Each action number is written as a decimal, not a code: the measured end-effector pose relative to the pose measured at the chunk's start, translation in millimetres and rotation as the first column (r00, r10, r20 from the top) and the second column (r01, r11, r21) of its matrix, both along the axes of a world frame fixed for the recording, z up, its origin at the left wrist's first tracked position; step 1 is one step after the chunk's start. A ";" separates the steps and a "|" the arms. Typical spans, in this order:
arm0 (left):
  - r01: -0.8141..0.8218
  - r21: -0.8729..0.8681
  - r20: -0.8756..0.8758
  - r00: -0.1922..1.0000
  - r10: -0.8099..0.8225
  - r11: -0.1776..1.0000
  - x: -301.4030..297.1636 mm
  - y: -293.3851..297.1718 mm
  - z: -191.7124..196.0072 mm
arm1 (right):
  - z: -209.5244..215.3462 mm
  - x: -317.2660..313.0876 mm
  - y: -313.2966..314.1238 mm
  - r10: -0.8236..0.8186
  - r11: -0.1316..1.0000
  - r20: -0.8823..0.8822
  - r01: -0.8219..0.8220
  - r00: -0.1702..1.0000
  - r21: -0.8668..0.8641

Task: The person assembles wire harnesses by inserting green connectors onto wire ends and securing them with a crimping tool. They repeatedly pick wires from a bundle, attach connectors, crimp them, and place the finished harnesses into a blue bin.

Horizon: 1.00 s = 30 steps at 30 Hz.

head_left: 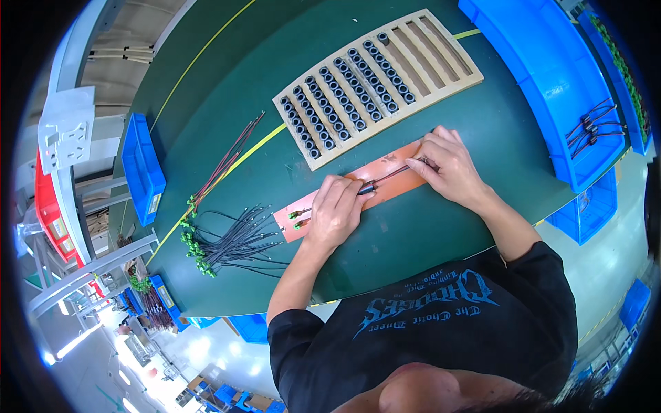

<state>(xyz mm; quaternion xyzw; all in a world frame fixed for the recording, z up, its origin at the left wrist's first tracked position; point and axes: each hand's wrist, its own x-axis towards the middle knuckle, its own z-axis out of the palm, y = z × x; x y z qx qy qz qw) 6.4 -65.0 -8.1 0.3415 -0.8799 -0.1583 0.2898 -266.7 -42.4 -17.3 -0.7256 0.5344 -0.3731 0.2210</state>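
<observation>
Near the middle of the green counter (pixel 399 251), a long orange board (pixel 398 184) lies at a slant, with the hands over it, a little apart from each other. The left hand (pixel 336 212) is pinched on a short black tube (pixel 366 188) above the board's middle. The right hand (pixel 447 167) is at the board's right end, its thumb and fingers closed on thin dark wires (pixel 392 173) that stretch over the board from the tube. Whether the tube touches the board cannot be told. Two green-tipped ends (pixel 295 215) show on the board just left of the left hand.

Left of the board, a fanned bundle of black wires (pixel 237 237) rests on the counter, its green ends (pixel 200 258) gathered on the far side from the board. Several reddish wires (pixel 231 155) lie beyond it, close to a yellow line (pixel 265 142). Past the board sits a wooden tray (pixel 441 93) with black rings (pixel 360 125) standing in rows in its slots. A small blue bin (pixel 143 172) is at the counter's left edge; at the right, a larger blue bin (pixel 533 58) holds a few dark wired pieces (pixel 590 129).
</observation>
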 end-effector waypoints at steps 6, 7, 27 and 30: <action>-0.044 0.042 -0.004 0.999 0.044 0.998 -1.8 3.1 0.6 | -1.2 0.0 -0.2 -0.001 1.000 -0.017 0.001 1.000 0.014; -0.052 0.066 -0.013 0.999 0.053 0.996 -1.0 4.0 1.4 | -2.2 1.0 1.0 -0.002 1.000 -0.019 0.002 1.000 0.017; 0.148 0.851 0.091 0.904 -0.418 0.504 -79.5 -83.7 34.7 | -2.9 -1.2 -2.4 0.007 1.000 0.082 -0.008 0.997 0.010; 0.103 0.851 0.092 0.936 -0.341 0.515 -78.6 -73.5 33.7 | -4.9 -2.6 -4.6 0.026 1.000 0.147 -0.025 0.989 -0.010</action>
